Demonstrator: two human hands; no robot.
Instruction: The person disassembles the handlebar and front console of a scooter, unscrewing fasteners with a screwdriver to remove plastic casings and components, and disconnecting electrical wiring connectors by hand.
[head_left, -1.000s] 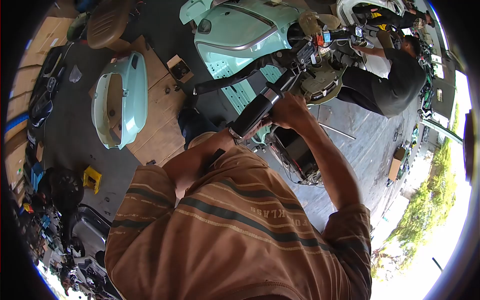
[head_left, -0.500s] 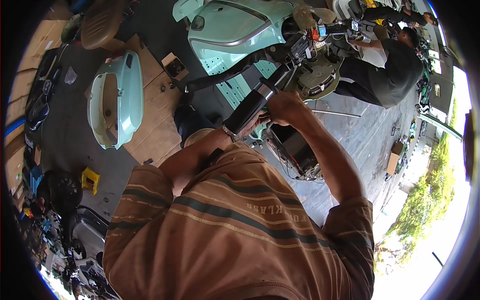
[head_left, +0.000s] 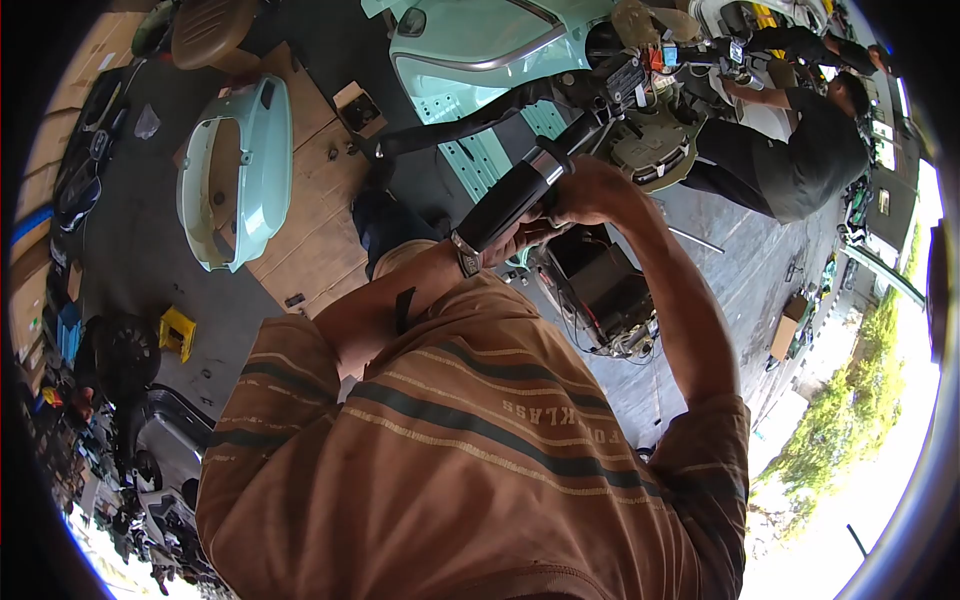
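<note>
A black handlebar grip (head_left: 510, 205) with a silver collar slants across the middle of the head view, fixed to the scooter's handlebar. My left hand (head_left: 518, 243), below a wrist with a watch (head_left: 467, 256), is under the grip and partly hidden by it. Its fingers look closed and point toward my right hand. Beside the collar, my right hand (head_left: 592, 190) has its fingers curled inward, close to the left fingertips. Whatever lies between the fingers of both hands is too hidden to name. A black cable sleeve (head_left: 470, 125) runs left from the handlebar.
Mint-green scooter bodywork (head_left: 480, 60) stands ahead. A mint-green panel (head_left: 268, 190) lies on cardboard (head_left: 325, 190) at left, near a small open box (head_left: 358, 108) and a yellow stool (head_left: 177, 333). A co-worker (head_left: 800, 150) bends over parts at right. A dark box-shaped unit (head_left: 600, 280) sits below my right hand.
The view has shifted, so the scooter and handlebar appear slightly further right. My left wrist has turned, showing more of the watch. My right hand has moved slightly up and right in the picture.
</note>
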